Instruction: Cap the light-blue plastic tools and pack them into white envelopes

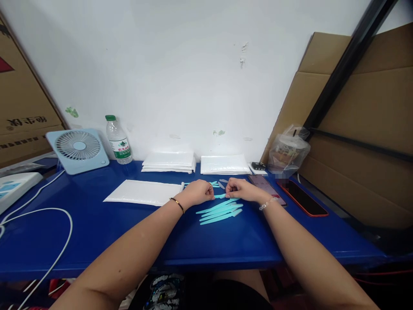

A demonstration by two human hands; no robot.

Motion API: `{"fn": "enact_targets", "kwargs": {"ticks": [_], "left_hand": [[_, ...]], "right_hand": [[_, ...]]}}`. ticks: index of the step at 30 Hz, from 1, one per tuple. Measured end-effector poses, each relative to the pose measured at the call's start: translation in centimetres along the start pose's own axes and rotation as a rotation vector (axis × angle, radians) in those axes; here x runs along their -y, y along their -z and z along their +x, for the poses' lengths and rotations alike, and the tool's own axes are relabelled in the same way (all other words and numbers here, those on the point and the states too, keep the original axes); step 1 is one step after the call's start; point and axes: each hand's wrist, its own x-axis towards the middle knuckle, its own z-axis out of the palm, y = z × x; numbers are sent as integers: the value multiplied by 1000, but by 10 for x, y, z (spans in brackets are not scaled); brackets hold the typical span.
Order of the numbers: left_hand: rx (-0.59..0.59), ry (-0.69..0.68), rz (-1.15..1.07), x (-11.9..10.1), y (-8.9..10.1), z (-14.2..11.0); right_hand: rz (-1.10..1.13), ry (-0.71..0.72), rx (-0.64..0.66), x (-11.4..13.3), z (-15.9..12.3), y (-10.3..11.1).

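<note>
A mint-green eyebrow razor (pixel 220 196) stretches between my two hands over the blue desk. My left hand (pixel 200 190) is closed on its thin handle end. The fingers of my right hand (pixel 239 188) pinch the other end, partly hiding it. Just below lie several more mint-green eyebrow razors (pixel 221 212), side by side in a loose fan. Behind my hands, a few other razors (pixel 215 184) and small greyish-blue pieces (pixel 221 185) show in part. To the left of my left hand, a white padded mailer (pixel 142 192) lies flat.
Two stacks of white mailers (pixel 168 161) stand against the wall. At the left are a water bottle (pixel 118 140), a light-blue fan (pixel 79 150) and a white cable (pixel 66 215). On the right lie two phones (pixel 301 197), near a bagged drink cup (pixel 287 150).
</note>
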Motion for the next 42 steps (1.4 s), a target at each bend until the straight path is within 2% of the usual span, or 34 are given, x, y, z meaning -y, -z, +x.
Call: {"fn": "enact_targets", "kwargs": {"ticks": [4, 8, 10, 12, 15, 18, 22, 24, 28, 30, 32, 34, 36, 38, 40, 42], "left_hand": [[-55, 1, 85, 13, 5, 4], [-121, 39, 127, 28, 9, 5], [-175, 34, 132, 31, 10, 4], [-200, 16, 97, 27, 9, 2], [-125, -26, -31, 15, 5, -2], [-20, -79, -90, 2, 0, -4], [-9, -82, -48, -1, -3, 0], [-53, -50, -8, 5, 0, 3], [-109, 46, 68, 22, 9, 4], [-126, 85, 65, 27, 13, 3], [-154, 98, 41, 27, 14, 1], [-152, 59, -4, 21, 14, -3], [-90, -13, -76, 10, 12, -7], [2, -80, -137, -2, 8, -10], [83, -123, -142, -12, 4, -12], [106, -153, -97, -15, 1, -11]], "right_hand": [[84, -35, -113, -16, 5, 2], [69, -82, -258, -22, 4, 11], [60, -68, -208, -19, -2, 16], [63, -29, -75, -15, -8, 20], [27, -8, 104, -9, -14, 21], [-14, -20, 140, -7, -14, 18], [33, 13, 53, -7, -5, 10], [40, 10, -19, -10, 1, 8], [-13, -56, -243, -17, 7, 10], [5, -70, -284, -16, 4, 15], [55, -60, -186, -10, -2, 19], [77, -40, 6, -2, -10, 23], [39, -32, 180, 6, -16, 25], [1, -34, 289, 11, -20, 26], [15, -35, 307, 11, -20, 26], [64, -26, 236, 7, -18, 25]]}}
